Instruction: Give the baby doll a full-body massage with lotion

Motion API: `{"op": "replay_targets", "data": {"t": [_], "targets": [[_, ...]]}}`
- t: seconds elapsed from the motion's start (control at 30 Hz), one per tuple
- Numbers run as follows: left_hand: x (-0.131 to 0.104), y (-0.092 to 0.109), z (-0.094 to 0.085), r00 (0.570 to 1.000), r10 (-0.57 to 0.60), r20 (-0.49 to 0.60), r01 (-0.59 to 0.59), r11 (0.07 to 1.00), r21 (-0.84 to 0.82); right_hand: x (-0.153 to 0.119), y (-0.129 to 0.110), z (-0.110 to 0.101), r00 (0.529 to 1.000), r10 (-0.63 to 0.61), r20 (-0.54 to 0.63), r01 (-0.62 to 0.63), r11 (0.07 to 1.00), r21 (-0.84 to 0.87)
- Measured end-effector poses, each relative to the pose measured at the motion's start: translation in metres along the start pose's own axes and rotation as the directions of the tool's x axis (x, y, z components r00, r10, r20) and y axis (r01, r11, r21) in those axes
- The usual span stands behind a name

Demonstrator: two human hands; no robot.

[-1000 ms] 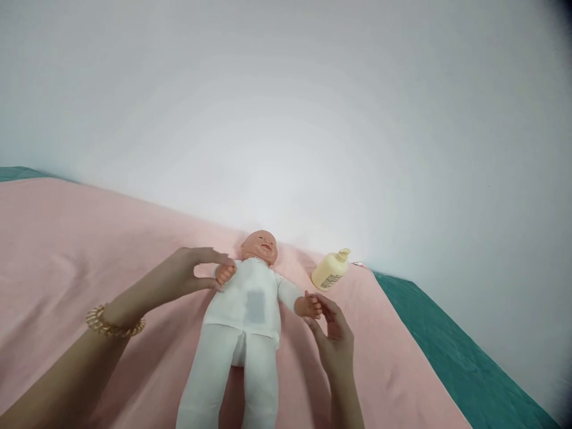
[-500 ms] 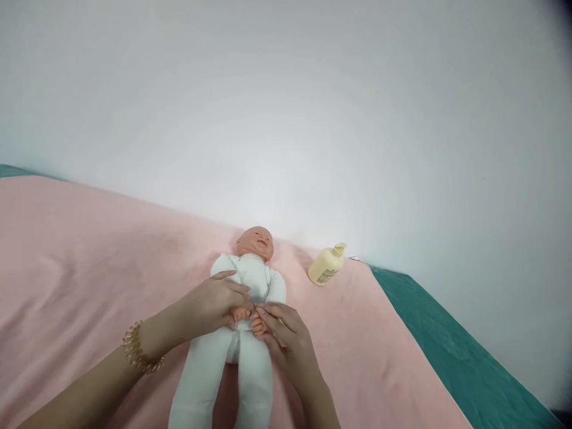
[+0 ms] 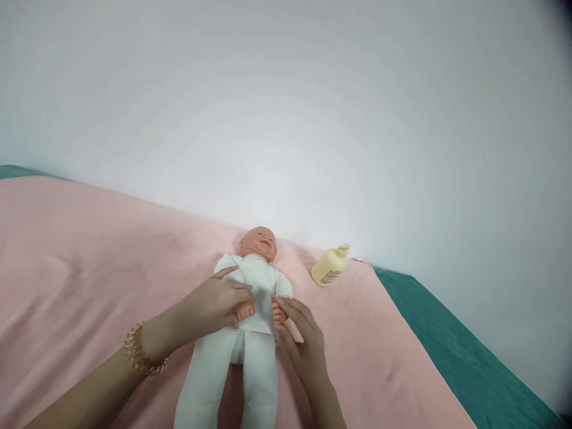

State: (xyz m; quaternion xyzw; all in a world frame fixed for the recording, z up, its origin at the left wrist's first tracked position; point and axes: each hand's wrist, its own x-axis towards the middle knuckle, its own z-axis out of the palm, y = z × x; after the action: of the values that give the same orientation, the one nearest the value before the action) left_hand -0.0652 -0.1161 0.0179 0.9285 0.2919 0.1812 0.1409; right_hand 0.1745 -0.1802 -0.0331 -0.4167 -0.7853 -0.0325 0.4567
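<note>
A baby doll in a white cloth body lies on its back, head toward the wall. My left hand is closed about the doll's hand on the left, its fingers lying over the doll's forearm. On the other side, my right hand grips the doll's other hand between thumb and fingers. The doll's two hands are apart, one at the belly and one at its side. A coiled band circles my left wrist.
A cream pump bottle stands on the pink sheet, to the right of the doll's head. Green cloth shows past the sheet's right edge. A white wall rises behind.
My right hand has moved to the right with the doll's hand, drawing it away from the other one. My left hand has stayed nearly in place.
</note>
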Motion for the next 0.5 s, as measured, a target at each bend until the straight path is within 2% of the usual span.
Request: {"op": "replay_targets", "data": {"t": [0.13,0.23,0.3,0.4,0.5], "targets": [[-0.003,0.002,-0.015,0.998,-0.06,-0.006,0.06,0.998,0.001,-0.005,0.008,-0.006,0.987,0.148,-0.056,-0.146,0.989,0.03],[-0.008,-0.001,-0.029,0.99,-0.131,-0.053,0.132,0.991,0.018,-0.004,0.008,-0.011,0.932,0.348,-0.1,-0.343,0.937,0.067],[-0.012,-0.005,-0.035,0.982,-0.167,-0.088,0.171,0.985,0.031,-0.002,0.008,-0.015,0.855,0.496,-0.152,-0.488,0.869,0.086],[-0.019,-0.017,-0.042,0.967,-0.21,-0.146,0.221,0.974,0.06,0.002,0.01,-0.022,0.696,0.678,-0.237,-0.668,0.732,0.132],[-0.028,-0.031,-0.049,0.93,-0.268,-0.251,0.298,0.95,0.089,0.003,0.019,-0.03,0.549,0.789,-0.275,-0.761,0.608,0.227]]}}
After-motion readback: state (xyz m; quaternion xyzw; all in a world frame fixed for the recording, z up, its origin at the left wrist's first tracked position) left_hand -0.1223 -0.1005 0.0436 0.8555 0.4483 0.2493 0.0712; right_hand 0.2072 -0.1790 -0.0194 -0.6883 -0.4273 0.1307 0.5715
